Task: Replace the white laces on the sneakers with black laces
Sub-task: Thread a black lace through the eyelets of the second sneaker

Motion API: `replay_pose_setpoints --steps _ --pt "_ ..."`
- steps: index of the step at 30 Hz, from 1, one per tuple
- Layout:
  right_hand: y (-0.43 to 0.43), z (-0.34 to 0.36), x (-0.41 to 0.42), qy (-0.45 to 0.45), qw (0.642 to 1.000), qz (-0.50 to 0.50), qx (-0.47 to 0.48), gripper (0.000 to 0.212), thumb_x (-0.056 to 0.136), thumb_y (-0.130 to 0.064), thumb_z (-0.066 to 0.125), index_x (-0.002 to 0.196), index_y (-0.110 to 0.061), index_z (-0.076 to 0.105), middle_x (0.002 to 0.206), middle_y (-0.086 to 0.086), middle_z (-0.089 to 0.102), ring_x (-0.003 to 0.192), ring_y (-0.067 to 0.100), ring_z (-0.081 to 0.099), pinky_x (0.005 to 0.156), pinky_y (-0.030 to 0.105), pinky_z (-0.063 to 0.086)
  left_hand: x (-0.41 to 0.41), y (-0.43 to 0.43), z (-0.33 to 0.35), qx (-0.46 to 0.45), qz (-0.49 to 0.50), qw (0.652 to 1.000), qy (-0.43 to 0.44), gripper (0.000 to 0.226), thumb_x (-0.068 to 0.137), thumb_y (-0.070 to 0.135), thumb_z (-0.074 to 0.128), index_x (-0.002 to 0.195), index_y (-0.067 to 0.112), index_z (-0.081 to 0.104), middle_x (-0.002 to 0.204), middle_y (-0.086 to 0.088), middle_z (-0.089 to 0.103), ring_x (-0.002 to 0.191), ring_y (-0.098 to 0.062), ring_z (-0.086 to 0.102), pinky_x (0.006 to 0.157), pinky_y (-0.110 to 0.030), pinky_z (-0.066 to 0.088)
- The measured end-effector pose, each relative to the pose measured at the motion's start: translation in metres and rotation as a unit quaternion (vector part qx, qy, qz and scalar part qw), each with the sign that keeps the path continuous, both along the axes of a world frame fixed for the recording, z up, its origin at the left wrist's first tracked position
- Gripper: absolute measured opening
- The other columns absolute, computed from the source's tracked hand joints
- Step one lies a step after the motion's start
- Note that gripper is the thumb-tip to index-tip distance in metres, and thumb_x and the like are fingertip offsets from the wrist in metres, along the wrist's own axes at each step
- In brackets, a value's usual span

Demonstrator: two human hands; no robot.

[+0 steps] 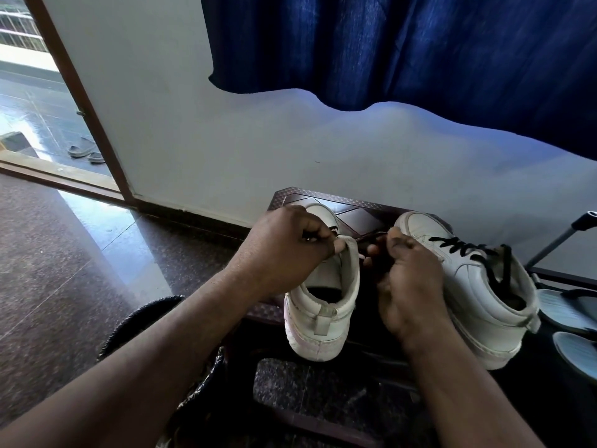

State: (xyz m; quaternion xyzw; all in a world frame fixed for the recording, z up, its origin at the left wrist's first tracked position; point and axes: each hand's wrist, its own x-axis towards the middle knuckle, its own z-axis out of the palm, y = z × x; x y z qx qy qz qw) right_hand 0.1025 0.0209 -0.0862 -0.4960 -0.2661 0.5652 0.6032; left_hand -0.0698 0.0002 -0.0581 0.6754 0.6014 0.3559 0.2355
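Two white high-top sneakers stand on a dark brown mat [352,210]. The right sneaker [478,295] is threaded with a black lace [468,248]. The left sneaker [323,305] sits heel toward me, its front hidden under my left hand [284,250]. That hand curls over the sneaker's tongue and collar and grips them. My right hand [407,276] is between the two sneakers, its fingers pinching a thin black lace end [371,237] that runs toward the left sneaker.
A white wall and a blue curtain [420,46] rise behind the mat. An open doorway at the left shows dark slippers [85,151] outside. Pale blue sandals [571,331] and a metal stand leg [562,240] lie at the right. Polished stone floor spreads left.
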Motion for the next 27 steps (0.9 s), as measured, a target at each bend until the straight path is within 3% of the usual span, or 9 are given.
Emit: replay_pose_setpoints --steps 3,6,8,14,17,19,23,25,27 --pt "0.002 -0.006 0.003 0.027 0.999 0.016 -0.001 0.024 0.105 -0.028 0.059 0.085 -0.016 0.062 0.078 0.001 0.062 0.064 0.012 0.059 0.066 0.029 0.051 0.000 -0.001 -0.001 -0.012 -0.011 0.999 -0.051 0.018 0.085 0.043 0.078 0.078 0.027 0.080 0.080 0.010 0.070 0.080 -0.008 0.067 0.073 -0.034 0.055" --pt "-0.012 -0.007 -0.010 0.038 0.989 0.146 0.008 0.040 0.090 -0.046 0.074 0.092 -0.007 0.070 0.097 0.027 0.068 0.093 0.042 0.068 0.097 0.057 0.054 -0.001 -0.001 0.001 -0.036 -0.019 0.995 -0.091 0.022 0.076 0.048 0.070 0.078 0.029 0.080 0.081 0.000 0.073 0.084 -0.020 0.070 0.081 -0.047 0.057" --pt "-0.018 -0.005 -0.015 0.051 0.983 0.174 0.036 0.043 0.088 -0.036 0.077 0.106 0.003 0.071 0.114 0.036 0.068 0.109 0.052 0.066 0.106 0.064 0.049 -0.001 -0.001 0.002 -0.048 -0.023 0.992 -0.113 0.020 0.075 0.046 0.069 0.076 0.029 0.080 0.081 0.000 0.074 0.086 -0.022 0.072 0.084 -0.050 0.058" --pt "-0.011 -0.006 -0.012 -0.036 0.997 0.052 0.044 0.033 0.081 -0.029 0.082 0.085 0.001 0.070 0.088 0.024 0.073 0.078 0.034 0.067 0.082 0.049 0.058 0.000 0.000 0.002 -0.064 -0.025 0.989 -0.133 0.012 0.080 0.038 0.071 0.073 0.033 0.080 0.084 0.005 0.075 0.089 -0.018 0.071 0.087 -0.049 0.058" --pt "-0.001 -0.013 -0.003 -0.015 0.999 -0.045 0.018 0.023 0.092 -0.026 0.077 0.080 -0.011 0.065 0.059 -0.001 0.058 0.059 0.015 0.050 0.059 0.030 0.047 -0.001 0.000 0.002 -0.079 -0.027 0.987 -0.136 0.018 0.087 0.028 0.071 0.072 0.033 0.080 0.086 0.014 0.075 0.089 -0.009 0.071 0.089 -0.044 0.058" --pt "-0.003 -0.013 -0.004 0.031 0.999 -0.014 0.005 0.024 0.092 -0.033 0.076 0.085 -0.012 0.067 0.064 -0.002 0.061 0.062 0.015 0.054 0.063 0.031 0.049 -0.001 -0.001 0.003 -0.078 -0.026 0.988 -0.133 0.016 0.085 0.032 0.071 0.072 0.033 0.080 0.087 0.014 0.075 0.091 -0.011 0.071 0.093 -0.048 0.057" --pt "-0.017 -0.013 -0.016 0.031 0.989 0.144 0.016 0.060 0.085 -0.043 0.080 0.110 0.010 0.068 0.114 0.036 0.069 0.108 0.048 0.069 0.102 0.065 0.052 0.001 -0.001 0.004 -0.073 -0.018 0.988 -0.137 0.018 0.074 0.044 0.065 0.071 0.033 0.079 0.085 0.008 0.076 0.090 -0.017 0.072 0.091 -0.051 0.057" --pt "-0.017 -0.014 -0.017 0.001 0.994 0.107 0.027 0.062 0.080 -0.041 0.084 0.104 0.014 0.066 0.112 0.039 0.067 0.099 0.046 0.068 0.098 0.067 0.053 0.001 0.000 0.003 -0.071 -0.017 0.989 -0.130 0.018 0.075 0.046 0.067 0.071 0.033 0.079 0.084 0.006 0.075 0.089 -0.020 0.072 0.090 -0.052 0.057" --pt "-0.013 -0.013 -0.014 -0.033 0.998 0.039 0.036 0.050 0.080 -0.041 0.084 0.088 0.006 0.067 0.090 0.029 0.072 0.081 0.037 0.065 0.084 0.052 0.060 0.000 0.000 0.001 -0.069 -0.017 0.990 -0.125 0.015 0.079 0.045 0.071 0.072 0.034 0.079 0.084 0.005 0.074 0.089 -0.019 0.072 0.089 -0.052 0.058"
